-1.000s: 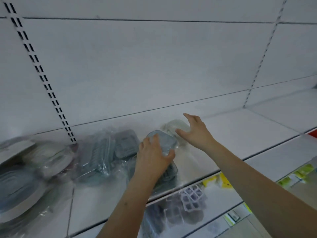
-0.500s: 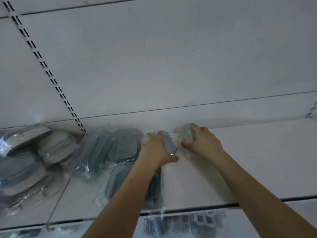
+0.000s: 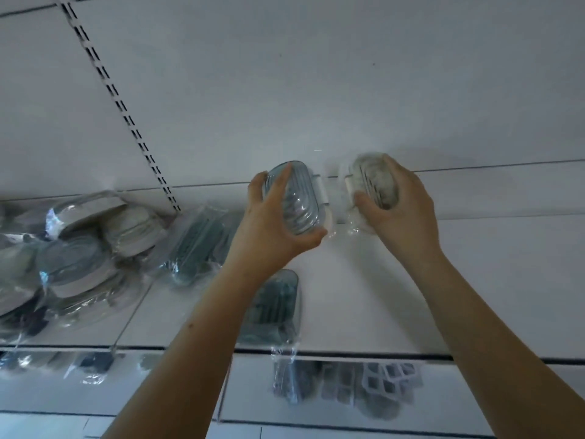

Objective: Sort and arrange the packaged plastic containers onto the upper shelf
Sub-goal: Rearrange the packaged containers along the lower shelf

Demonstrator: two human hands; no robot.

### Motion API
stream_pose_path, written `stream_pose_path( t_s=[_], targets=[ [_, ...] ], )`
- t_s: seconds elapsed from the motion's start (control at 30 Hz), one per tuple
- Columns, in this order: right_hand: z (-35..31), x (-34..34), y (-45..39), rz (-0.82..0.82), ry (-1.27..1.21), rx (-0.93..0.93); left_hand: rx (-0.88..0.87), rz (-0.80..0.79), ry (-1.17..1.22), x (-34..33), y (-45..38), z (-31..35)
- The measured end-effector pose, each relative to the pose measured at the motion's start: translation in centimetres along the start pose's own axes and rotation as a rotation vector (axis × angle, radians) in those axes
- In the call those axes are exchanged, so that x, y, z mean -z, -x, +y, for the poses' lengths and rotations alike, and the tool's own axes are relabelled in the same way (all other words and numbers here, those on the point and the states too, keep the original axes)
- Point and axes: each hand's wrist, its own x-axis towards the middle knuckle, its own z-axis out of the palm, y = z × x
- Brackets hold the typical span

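Left hand (image 3: 272,229) clamped the blue container (image 3: 296,198), right hand (image 3: 400,201) the pale container (image 3: 375,180); long axes ran fingertip-to-thumb, side by side.

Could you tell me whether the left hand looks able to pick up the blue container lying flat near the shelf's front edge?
Probably not yet: the left hand already grips a blue-lidded container, so it is occupied. The flat blue container lies just below it, partly hidden by the left forearm, with nothing else covering it.

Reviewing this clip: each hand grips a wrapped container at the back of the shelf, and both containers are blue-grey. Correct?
Not quite. The left hand grips a blue-grey container, but the container in the right hand is whitish-beige, as the head view shows.
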Motion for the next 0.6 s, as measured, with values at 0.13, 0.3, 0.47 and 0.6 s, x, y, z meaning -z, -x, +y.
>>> stream_pose_path(
  t_s=[0.13, 0.3, 0.47, 0.6],
  targets=[
    [-5.1, -0.1, 2.2, 0.016, -0.051, 0.095, -0.028, 0.075, 0.047, 4.0, 3.8, -0.1],
    [-12.5, -2.8, 7.7, -0.009, -0.088, 0.218, 0.012, 0.169, 0.049, 10.7, 10.7, -3.7],
    [-20.4, -8.4, 15.5, -0.073, -0.148, 0.29, 0.106, 0.225, 0.025, 18.2, 20.6, -10.1],
    [-26.0, -14.6, 23.4, -0.171, -0.19, 0.353, 0.218, 0.244, 0.011, 22.4, 29.8, -16.2]
  ],
)
